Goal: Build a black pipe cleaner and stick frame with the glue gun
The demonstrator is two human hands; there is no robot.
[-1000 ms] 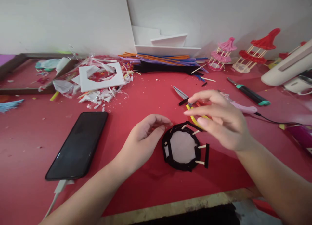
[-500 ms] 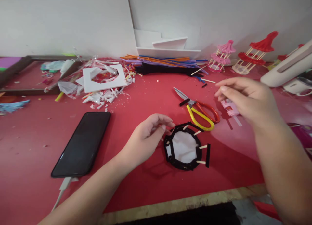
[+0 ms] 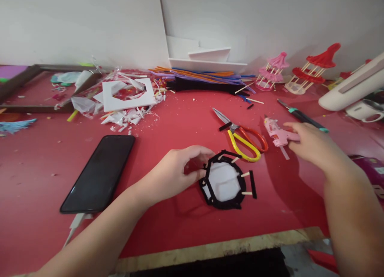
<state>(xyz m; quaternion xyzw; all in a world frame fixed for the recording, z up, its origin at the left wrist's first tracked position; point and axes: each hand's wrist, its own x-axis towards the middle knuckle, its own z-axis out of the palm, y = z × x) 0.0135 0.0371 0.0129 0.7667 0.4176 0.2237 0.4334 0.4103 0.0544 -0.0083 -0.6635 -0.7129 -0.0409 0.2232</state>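
My left hand [image 3: 177,171] pinches the left edge of a small round craft piece [image 3: 225,183], a white disc ringed with black pipe cleaner and short toothpick stubs, and tilts it up off the red table [image 3: 180,117]. My right hand [image 3: 310,145] closes around the handle of a pink glue gun [image 3: 277,135] lying to the right of the scissors. The scissors [image 3: 244,139], with yellow and red handles, lie just behind the craft piece.
A black phone [image 3: 99,173] on a white cable lies at the left. White foam scraps [image 3: 124,99] and a bundle of coloured pipe cleaners [image 3: 204,79] sit at the back. Pink and red toothpick towers [image 3: 300,71], a craft knife [image 3: 303,117] and a white appliance [image 3: 351,89] stand at the right.
My right hand left the craft piece, swung right over the scissors and came down on the pink glue gun. My left hand has tightened on the piece's edge and lifted it slightly.
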